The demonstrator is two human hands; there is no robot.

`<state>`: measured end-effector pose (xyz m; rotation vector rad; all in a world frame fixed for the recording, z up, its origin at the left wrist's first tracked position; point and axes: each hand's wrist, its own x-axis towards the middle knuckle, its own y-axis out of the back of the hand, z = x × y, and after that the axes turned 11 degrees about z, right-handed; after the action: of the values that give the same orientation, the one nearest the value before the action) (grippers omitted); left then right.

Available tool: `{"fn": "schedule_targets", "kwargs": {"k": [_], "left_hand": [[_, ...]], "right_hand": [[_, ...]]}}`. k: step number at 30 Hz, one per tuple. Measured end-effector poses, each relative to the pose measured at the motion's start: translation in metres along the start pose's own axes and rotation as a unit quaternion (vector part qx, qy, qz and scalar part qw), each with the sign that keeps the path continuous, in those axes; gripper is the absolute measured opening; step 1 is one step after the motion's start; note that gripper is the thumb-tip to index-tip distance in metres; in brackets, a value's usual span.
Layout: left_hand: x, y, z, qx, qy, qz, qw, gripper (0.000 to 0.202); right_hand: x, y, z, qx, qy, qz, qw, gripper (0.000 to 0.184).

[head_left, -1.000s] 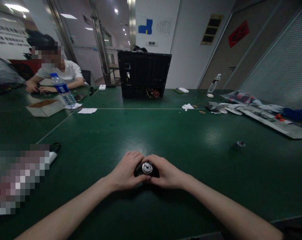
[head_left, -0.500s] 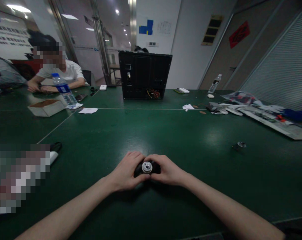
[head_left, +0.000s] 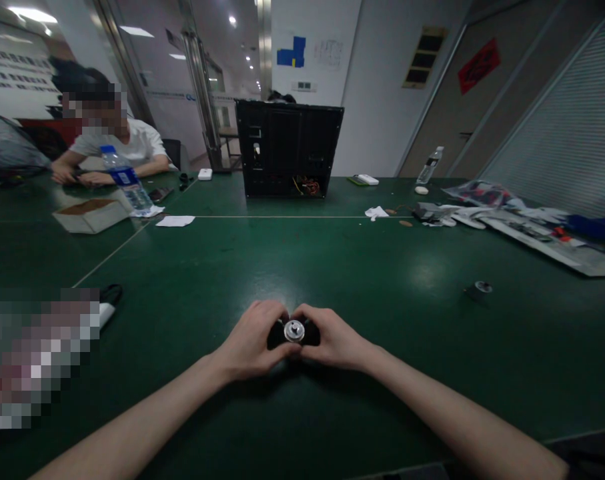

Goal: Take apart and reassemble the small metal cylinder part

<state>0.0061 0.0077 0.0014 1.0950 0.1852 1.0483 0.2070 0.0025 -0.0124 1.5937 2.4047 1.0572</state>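
Note:
Both hands meet low in the middle of the head view, curved into a ring over the green table. My left hand (head_left: 259,341) and my right hand (head_left: 328,339) are closed around a small motor (head_left: 294,331), from the left and from the right. Its round silver end, with a small hub at the centre, faces up. Thumbs and fingers nearly meet around it; its lower part is hidden by the thumbs and shadow. A similar small motor (head_left: 482,288) lies apart on the right side of the table.
At the back stands a black panel-like case (head_left: 288,150) with loose wires. An open box (head_left: 92,215) and a water bottle (head_left: 127,180) are back left, near a seated person (head_left: 142,143). A tray with bags and parts (head_left: 532,243) lies right; a blurred item (head_left: 37,360) lies left.
Both hands stay around the motor, with only a slight shift of the fingers. The whole view has moved very little.

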Motion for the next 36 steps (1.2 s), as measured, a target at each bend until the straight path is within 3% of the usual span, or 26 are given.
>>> {"fn": "schedule_targets", "kwargs": {"k": [6, 13, 22, 30, 36], "left_hand": [[0.0004, -0.0015, -0.0038, -0.002, -0.005, 0.007, 1.0, 0.018], [0.0004, -0.0018, -0.0048, -0.006, -0.014, 0.017, 1.0, 0.017], [0.002, -0.0061, -0.0082, 0.022, 0.009, 0.008, 1.0, 0.021], [0.0028, -0.0052, -0.0068, 0.004, 0.006, 0.024, 1.0, 0.015], [0.0029, -0.0056, -0.007, 0.015, -0.011, 0.024, 1.0, 0.013]], "right_hand": [[0.0001, 0.0026, -0.0013, 0.027, -0.012, -0.017, 0.999, 0.037], [-0.0007, -0.0018, 0.0024, 0.055, -0.013, 0.012, 0.998, 0.036], [-0.0007, -0.0032, 0.0038, 0.025, 0.001, 0.046, 0.999, 0.035], [-0.0006, -0.003, 0.0035, -0.008, 0.018, 0.048, 0.999, 0.047], [0.0, -0.004, 0.0042, -0.023, 0.03, 0.039, 0.999, 0.03]]}}
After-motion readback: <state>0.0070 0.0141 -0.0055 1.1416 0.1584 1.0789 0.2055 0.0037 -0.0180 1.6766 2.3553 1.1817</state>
